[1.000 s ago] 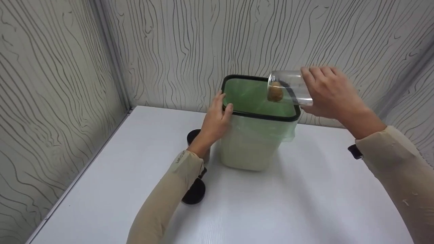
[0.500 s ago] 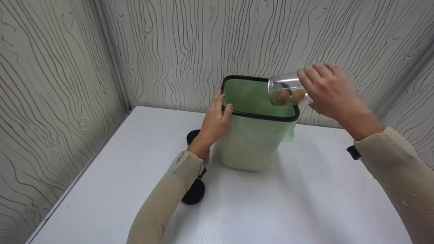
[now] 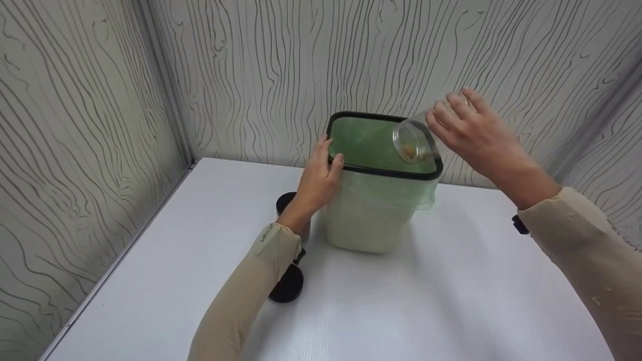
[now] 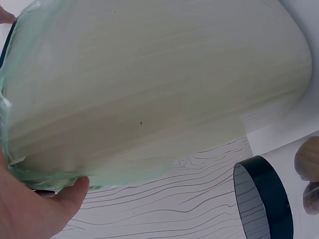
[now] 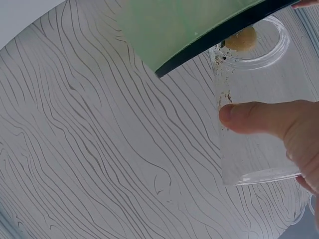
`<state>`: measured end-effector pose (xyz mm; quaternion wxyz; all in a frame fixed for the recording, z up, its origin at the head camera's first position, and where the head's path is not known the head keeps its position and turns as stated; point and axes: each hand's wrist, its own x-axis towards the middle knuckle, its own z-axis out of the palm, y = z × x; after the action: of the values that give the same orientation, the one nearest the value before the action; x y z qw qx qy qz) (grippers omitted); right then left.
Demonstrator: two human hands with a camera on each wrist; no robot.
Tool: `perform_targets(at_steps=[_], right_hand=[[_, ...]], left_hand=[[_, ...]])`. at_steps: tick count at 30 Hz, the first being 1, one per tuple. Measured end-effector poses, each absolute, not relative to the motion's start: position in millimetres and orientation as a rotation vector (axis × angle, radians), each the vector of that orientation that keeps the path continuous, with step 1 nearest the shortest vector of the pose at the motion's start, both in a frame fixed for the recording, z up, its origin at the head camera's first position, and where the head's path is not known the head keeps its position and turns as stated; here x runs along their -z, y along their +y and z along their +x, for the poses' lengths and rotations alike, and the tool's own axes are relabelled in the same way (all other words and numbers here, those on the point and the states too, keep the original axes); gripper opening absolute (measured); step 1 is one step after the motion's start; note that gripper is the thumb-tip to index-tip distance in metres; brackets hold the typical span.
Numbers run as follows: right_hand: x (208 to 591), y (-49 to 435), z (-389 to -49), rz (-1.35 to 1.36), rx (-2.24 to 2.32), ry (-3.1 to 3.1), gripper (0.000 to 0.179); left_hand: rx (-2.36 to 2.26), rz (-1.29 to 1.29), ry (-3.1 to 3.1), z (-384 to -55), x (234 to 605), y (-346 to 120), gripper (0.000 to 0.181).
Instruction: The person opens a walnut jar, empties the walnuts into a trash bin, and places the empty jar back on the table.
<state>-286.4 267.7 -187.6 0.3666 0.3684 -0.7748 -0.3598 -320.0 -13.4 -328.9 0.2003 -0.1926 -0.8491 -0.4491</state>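
Observation:
In the head view my left hand (image 3: 321, 175) grips the black rim of a pale waste bin (image 3: 368, 220) at its near left corner, thumb outermost. A green bag (image 3: 363, 138) lines the bin and folds over its outside. My right hand (image 3: 476, 133) holds a clear jar (image 5: 259, 154), tipped with its open mouth down over the bin's right side. A brown, walnut-like ball (image 5: 241, 40) sits at the jar's mouth, and dark crumbs cling to the inner wall. My right thumb lies along the jar in the right wrist view.
Left of the bin stands another jar with a black lid (image 3: 286, 200), partly behind my left forearm. Brown round things (image 4: 308, 159) show beside its lid in the left wrist view. A black round lid (image 3: 288, 285) lies nearer on the white table (image 3: 401, 311). Patterned walls (image 3: 276, 75) close in behind.
The right hand has tipped the jar from nearly level to steeply mouth-down. Two brown balls showed in it half a second ago; one shows at the mouth now. The left hand stays put.

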Motion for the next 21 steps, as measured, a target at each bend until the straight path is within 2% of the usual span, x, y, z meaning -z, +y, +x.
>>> perform_targets(at_steps=[12, 15, 21], right_hand=[[186, 272, -285, 0.946, 0.777, -2.034, 0.063], [187, 277, -285, 0.920, 0.688, -2.050, 0.067], [200, 290, -284, 0.772, 0.563, -2.154, 0.087]], left_hand=[[1.264, -0.551, -2.368, -321, 328, -15, 0.060], [1.269, -0.553, -2.367, -320, 328, -15, 0.060], [1.269, -0.549, -2.367, -319, 327, -16, 0.059]])
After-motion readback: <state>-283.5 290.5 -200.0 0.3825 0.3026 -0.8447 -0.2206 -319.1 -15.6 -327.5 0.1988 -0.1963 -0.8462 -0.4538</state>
